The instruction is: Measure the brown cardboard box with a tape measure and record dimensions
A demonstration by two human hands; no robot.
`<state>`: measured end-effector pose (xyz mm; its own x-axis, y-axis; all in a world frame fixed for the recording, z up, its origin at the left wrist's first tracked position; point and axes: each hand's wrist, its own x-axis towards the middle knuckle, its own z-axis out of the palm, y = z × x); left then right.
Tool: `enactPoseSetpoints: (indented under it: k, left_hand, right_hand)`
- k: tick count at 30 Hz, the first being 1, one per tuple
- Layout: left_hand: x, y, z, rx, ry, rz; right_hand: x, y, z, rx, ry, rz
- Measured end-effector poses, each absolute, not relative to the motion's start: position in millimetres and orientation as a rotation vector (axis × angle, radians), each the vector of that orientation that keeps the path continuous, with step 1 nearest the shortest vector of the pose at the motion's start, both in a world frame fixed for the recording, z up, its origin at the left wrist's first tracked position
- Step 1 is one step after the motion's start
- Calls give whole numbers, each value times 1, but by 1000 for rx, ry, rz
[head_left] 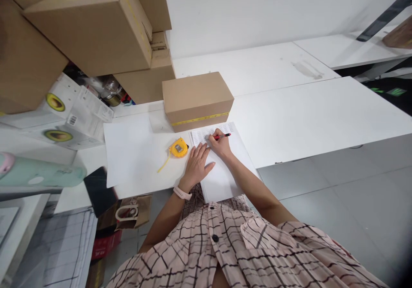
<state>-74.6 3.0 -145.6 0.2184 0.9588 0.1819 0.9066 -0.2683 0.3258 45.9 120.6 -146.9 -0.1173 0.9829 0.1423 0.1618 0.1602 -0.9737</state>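
Closed around a red and black pen, my right hand rests on a white paper sheet with rows of small print along its top. My left hand lies flat, fingers stretched, across the sheet's left edge. The print is too small to read. Just left of that hand sits a yellow tape measure with a short end of tape pulled out. Directly behind the sheet stands a closed cardboard box with a yellow strip along its front.
Blank white paper covers the left part of the white table. Large cardboard boxes are stacked at the back left, above white boxes with avocado pictures. A green bottle and a dark flat object are at left.
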Motion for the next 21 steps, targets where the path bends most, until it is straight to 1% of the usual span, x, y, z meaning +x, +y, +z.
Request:
enactPoseSetpoints:
  k: [8,14,16,18,21]
  left_hand:
    - [-75,3,-145,2323,1802,525]
    - [-75,4,-147,2322,1805,532]
    - [-75,3,-148,2330,1793,545]
    - [-76,2,-148,2332,1790,617]
    - [-81,-3,-144,2257,1932,884]
  right_hand:
    - [45,121,-147,-1162,-1474,1081]
    - [66,110,-136,-1171,-1482,991]
    - [86,105,-134,-1144,-1641,899]
    - [108,103,-135,-1130,-1862,727]
    - [139,103,-139,-1195,-2189,430]
